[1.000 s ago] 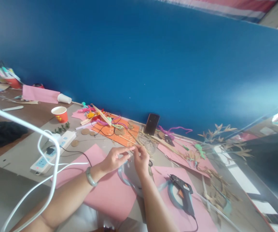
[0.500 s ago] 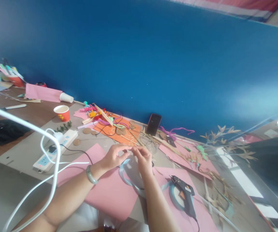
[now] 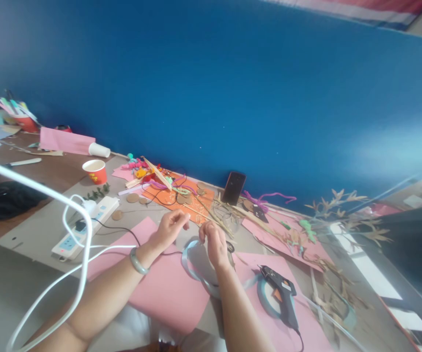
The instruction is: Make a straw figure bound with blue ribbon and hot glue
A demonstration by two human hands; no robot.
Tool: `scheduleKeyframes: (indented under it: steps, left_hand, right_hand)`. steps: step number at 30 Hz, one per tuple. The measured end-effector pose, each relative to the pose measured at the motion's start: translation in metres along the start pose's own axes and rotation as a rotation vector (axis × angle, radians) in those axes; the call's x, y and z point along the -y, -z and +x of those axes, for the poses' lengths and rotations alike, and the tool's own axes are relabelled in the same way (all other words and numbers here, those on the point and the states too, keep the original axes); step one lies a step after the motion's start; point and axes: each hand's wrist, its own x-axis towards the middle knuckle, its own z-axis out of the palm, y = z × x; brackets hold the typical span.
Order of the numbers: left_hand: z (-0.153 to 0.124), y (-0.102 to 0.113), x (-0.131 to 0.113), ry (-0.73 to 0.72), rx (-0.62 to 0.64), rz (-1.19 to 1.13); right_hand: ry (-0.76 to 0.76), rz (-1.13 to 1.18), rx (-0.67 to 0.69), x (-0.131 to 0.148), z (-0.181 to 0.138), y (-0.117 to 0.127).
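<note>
My left hand [image 3: 172,226], with a pale green bangle [image 3: 138,261] on its wrist, hovers over the table with thumb and fingers pinched together. Any small thing in that pinch is too fine to make out. A short gap to the right, my right hand [image 3: 214,243] has its fingers curled inward; what they hold, if anything, is hidden. Beneath and beside the right hand lies a loop of light blue ribbon [image 3: 186,264]. Pink paper [image 3: 167,293] spreads below both hands. A black glue gun [image 3: 282,293] rests across a roll of blue ribbon [image 3: 264,300] to the right.
A white power strip [image 3: 86,227] and a white cable [image 3: 84,254] stand at the left, near a red paper cup [image 3: 95,172]. Orange paper [image 3: 163,198] under craft scraps lies ahead. A phone [image 3: 234,188] leans on the blue wall [image 3: 211,88]. Dried twigs [image 3: 337,203] are at the right.
My hands, whose fingertips met before, have come apart. The left has shifted slightly left and up, and the right has turned down with its fingers curled.
</note>
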Motion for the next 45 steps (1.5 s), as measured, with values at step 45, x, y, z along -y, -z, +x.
scheduleKeyframes:
  steps: [45]
  left_hand:
    - [-0.001, 0.011, -0.023, -0.030, 0.330, 0.269]
  right_hand:
    - [0.348, -0.597, -0.226, -0.015, 0.005, 0.016]
